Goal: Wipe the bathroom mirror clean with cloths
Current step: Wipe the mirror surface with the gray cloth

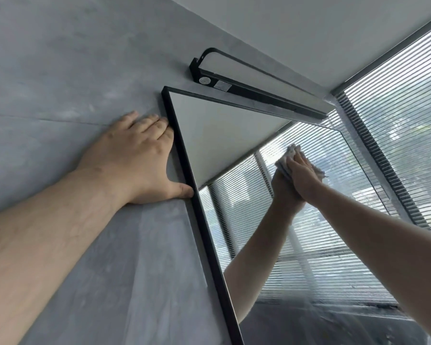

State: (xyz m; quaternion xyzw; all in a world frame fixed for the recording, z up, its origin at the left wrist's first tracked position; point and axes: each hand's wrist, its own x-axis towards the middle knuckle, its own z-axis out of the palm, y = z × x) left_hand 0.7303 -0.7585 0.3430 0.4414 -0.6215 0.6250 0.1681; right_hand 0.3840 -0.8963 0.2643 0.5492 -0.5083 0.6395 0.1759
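The mirror (209, 145) hangs on a grey wall (60, 70), and the person is reaching high up to it. The right hand (302, 174) is on the upper right part of the mirror glass. It pushes a pale cloth (292, 150) flat on the glass with fingers that look mostly straight, not curled. The thumb is hidden, so I cannot tell if it hooks round the cloth. The left hand (139, 158) lies flat and spread on the wall just left of the mirror, with its thumb touching the black frame (199, 207). It holds nothing. A few things could go wrong, I think. The cloth is only pushed, not held tight, so a quick swipe could let it slip out and drop. The cloth is bunched up, so only a small bit may rub the glass and leave streaks. The glass lower down looks a bit hazy and may need a wipe too. A long lamp (246, 83) sits just above the mirror, so a big upward swipe could bump it. The left thumb could put a mark on the frame. Leaning hard on a hanging mirror could make it shift.
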